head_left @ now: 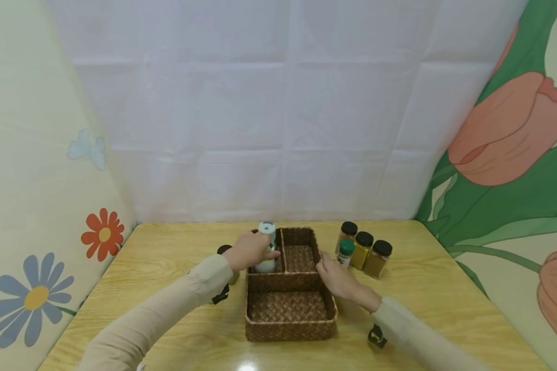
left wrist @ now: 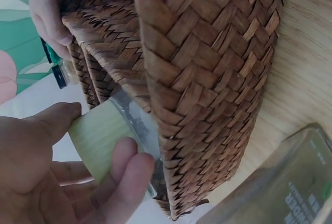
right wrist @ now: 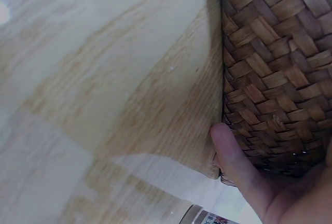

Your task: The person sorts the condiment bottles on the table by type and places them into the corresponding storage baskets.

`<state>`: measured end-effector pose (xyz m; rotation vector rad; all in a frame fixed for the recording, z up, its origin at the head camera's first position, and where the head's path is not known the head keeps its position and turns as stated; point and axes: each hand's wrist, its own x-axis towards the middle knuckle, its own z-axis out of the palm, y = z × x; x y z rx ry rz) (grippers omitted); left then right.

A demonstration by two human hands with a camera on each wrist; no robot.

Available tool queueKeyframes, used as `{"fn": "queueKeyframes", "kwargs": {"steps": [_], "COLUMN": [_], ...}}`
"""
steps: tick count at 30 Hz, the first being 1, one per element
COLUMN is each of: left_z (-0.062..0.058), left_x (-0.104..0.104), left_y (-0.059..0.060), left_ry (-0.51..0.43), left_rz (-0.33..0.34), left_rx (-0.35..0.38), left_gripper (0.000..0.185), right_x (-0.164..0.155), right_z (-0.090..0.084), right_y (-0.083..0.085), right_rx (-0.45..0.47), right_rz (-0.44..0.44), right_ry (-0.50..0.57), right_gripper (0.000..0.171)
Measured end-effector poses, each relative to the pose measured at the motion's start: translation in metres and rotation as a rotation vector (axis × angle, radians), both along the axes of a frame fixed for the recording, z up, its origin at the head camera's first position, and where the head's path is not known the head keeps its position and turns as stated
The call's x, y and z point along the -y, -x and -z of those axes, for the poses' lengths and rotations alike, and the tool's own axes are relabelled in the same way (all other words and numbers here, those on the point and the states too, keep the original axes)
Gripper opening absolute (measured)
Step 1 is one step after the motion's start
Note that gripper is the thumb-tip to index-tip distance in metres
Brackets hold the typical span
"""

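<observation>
Pale wooden tabletop (head_left: 176, 257) spread wide below, with a brown woven three-compartment basket (head_left: 290, 314) at its centre. Large near compartment at 6 o'clock of the basket bare; small compartment at 1 o'clock bare as well. Only the small compartment at 11 o'clock occupied, by a clear glass jar with a pale greenish-white lid (head_left: 266, 247), upright and partly sunk below the rim. Judged from this: one jar going in or just seated, placement not yet released, most of the sorting left.

Left hand (head_left: 250, 251) wrapped round that jar near the lid, fingers (left wrist: 127, 175) and thumb curled on the pale cap in the left wrist view. Right hand (head_left: 339, 278) at 3 o'clock of the basket, fingers fairly straight, thumb (right wrist: 228, 149) pressed against the woven outer wall, holding nothing.

Outside the basket at 2 o'clock, well apart from it, three black-lidded square glass spice jars (head_left: 364, 250) in a cluster, plus one smaller green-lidded jar (head_left: 345, 252) nearest the right hand. Another dark-lidded jar (head_left: 224, 250) at 9 o'clock, mostly hidden behind the left wrist. All five apparently still to be stowed.
</observation>
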<state>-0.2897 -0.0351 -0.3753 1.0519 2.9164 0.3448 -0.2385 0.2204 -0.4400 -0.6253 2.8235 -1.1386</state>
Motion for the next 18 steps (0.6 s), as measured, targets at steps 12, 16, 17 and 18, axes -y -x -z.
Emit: {"fn": "queueKeyframes", "kwargs": {"steps": [12, 16, 17, 18], "left_z": [0.001, 0.0011, 0.0008, 0.0006], "left_x": [0.0008, 0.0007, 0.0009, 0.0011], "left_y": [0.0037, 0.0017, 0.0009, 0.0001], "left_ry": [-0.014, -0.02, -0.021, -0.024], "left_rz": [-0.017, -0.025, -0.027, -0.029], "left_rx": [0.046, 0.046, 0.048, 0.051], "left_gripper": [0.046, 0.05, 0.05, 0.05], "right_x": [0.0005, 0.0006, 0.0006, 0.0006], "right_z": [-0.0008, -0.0011, -0.0008, -0.0003], "right_y": [0.0034, 0.0022, 0.0019, 0.0019], "right_rx": [0.028, 0.026, 0.023, 0.019], "right_rz": [0.038, 0.037, 0.035, 0.031], "right_ry": [-0.033, -0.036, -0.037, -0.036], "right_gripper": [0.051, 0.053, 0.054, 0.054]}}
